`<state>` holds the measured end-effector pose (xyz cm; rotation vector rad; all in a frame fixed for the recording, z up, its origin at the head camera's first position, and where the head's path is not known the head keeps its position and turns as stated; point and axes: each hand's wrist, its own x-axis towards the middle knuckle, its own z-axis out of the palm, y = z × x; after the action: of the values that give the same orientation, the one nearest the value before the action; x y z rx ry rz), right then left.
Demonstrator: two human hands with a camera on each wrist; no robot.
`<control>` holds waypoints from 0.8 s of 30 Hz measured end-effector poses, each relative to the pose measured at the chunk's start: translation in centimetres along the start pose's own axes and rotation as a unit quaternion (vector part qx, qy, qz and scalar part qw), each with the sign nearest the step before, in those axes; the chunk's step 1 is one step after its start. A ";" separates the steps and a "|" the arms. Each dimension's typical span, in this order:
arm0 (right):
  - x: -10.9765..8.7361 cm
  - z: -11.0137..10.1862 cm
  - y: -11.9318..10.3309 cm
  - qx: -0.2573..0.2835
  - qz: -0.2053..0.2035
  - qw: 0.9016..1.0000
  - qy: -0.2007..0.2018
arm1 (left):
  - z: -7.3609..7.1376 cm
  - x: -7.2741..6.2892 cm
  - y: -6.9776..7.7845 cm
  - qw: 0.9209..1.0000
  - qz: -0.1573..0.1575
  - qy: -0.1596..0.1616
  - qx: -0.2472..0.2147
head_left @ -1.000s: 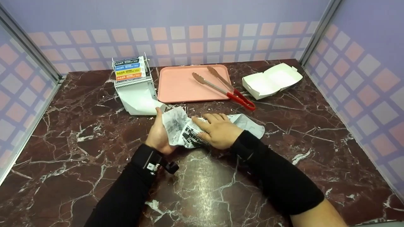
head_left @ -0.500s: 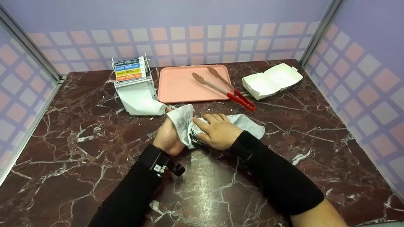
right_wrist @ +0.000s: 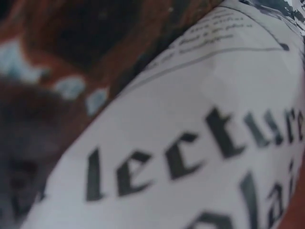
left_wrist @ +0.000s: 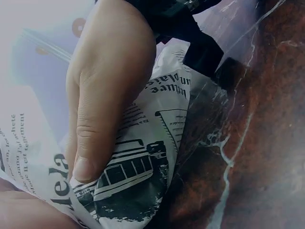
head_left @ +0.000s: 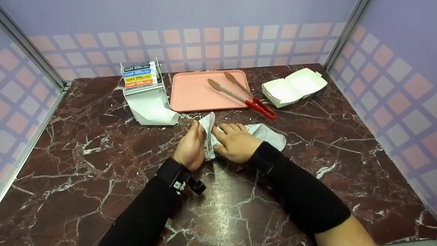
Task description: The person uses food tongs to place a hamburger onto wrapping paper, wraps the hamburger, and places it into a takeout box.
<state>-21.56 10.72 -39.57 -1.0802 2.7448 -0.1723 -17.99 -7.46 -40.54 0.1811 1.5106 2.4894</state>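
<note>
- Head view: My right hand (head_left: 237, 141) lay flat, fingers extended, across the thin, white, black-printed paper (head_left: 268, 136) at centre, presumably anchoring it; my left hand (head_left: 190, 146), uncurled at its nine o'clock, backed a raised flap (head_left: 209, 138). The pink, rectangular, plastic-looking tray (head_left: 191, 92) sat apart at twelve o'clock, likely leaving working room.
- Left wrist view: My right thumb (left_wrist: 88, 162) pressed the print, probably against slipping.
- Right wrist view: Paper bulged close; I couldn't tell my fingers.
</note>
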 end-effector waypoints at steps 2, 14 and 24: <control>0.0 -0.2 0.2 0.018 0.000 1.000 -0.012 | 0.0 -0.1 -0.1 1.000 0.000 0.006 -0.015; 0.0 -0.5 1.2 0.124 -0.026 0.992 -0.031 | 0.5 -0.6 0.0 0.988 -0.040 0.110 0.103; 0.3 0.0 0.7 0.130 0.002 0.991 -0.008 | 1.1 -0.7 -0.1 0.989 -0.061 0.050 0.122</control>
<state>-22.23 11.00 -39.75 -0.9989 2.6159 -0.5029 -17.09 -6.63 -40.13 0.0021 1.8073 2.2467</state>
